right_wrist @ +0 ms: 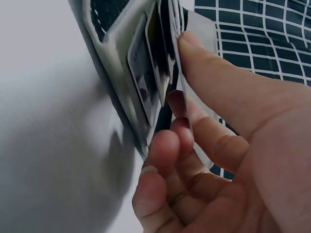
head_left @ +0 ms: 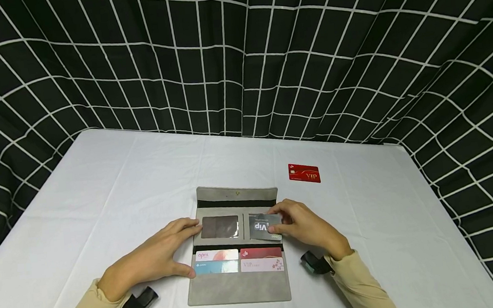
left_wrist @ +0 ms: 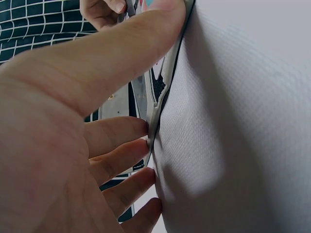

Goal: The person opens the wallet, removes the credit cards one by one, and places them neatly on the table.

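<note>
An unfolded grey wallet (head_left: 236, 290) lies on the white table, with its snap flap at the far side. My right hand (head_left: 304, 222) pinches a dark grey Vip card (head_left: 259, 228) between thumb and fingers, at the wallet's right inner pocket. In the right wrist view, the thumb lies on one face of that card (right_wrist: 188, 104) and fingers curl behind it. My left hand (head_left: 162, 249) rests along the wallet's left edge, fingers spread and thumb near the lower left card. In the left wrist view, the left fingertips (left_wrist: 146, 145) touch the wallet's edge.
A red VIP card (head_left: 304, 173) lies on the table (head_left: 143, 182) beyond the wallet's right corner. Several cards, among them a blue one (head_left: 217, 267) and a pink one (head_left: 261, 264), sit in the near slots. A clear window (head_left: 220, 227) is left of the Vip card. A gridded black curtain (head_left: 220, 53) surrounds the table.
</note>
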Available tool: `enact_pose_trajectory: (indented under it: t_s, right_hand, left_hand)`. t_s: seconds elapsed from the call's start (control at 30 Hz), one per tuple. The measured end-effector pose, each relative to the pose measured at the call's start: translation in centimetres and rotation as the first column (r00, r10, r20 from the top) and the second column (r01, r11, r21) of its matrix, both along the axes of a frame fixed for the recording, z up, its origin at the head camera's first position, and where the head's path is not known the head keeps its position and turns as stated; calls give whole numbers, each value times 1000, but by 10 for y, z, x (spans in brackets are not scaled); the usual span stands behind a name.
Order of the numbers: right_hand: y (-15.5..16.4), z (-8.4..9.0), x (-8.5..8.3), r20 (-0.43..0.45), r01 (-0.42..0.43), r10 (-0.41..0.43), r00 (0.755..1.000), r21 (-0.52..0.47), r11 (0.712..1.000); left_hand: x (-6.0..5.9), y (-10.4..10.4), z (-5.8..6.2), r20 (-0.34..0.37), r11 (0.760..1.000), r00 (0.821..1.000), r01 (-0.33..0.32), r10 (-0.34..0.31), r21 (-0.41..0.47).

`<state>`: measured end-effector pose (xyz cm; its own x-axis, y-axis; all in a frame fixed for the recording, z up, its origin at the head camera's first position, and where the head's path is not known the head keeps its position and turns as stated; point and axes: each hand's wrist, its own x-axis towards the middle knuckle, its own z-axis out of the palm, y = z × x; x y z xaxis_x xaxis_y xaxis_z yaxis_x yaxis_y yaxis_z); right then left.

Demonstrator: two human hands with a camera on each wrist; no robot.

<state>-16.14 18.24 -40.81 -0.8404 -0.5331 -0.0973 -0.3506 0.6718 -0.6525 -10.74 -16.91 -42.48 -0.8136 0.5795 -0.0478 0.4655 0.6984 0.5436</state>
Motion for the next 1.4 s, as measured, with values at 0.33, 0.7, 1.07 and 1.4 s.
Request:
enact_pose_trajectory:
  t_s: [0.33,0.7,1.07,1.4]
  right_hand:
    - [10,10,-3,83,3,-4,997,15,1000]
    - [20,17,-6,140,67,-57,989,-69,995]
    - [29,23,-9,136,137,-119,984,-133,982]
    - [43,27,-12,112,189,-170,979,-187,964]
  left_hand:
    - [-1,1,1,8,1000,1000,-5,5,3]
    - [-1,0,0,11,1000,1000,-7,7,9]
    - [0,-1,0,10,1000,1000,-2,2,9]
    - [1,0,1,9,1000,1000,-3,3,8]
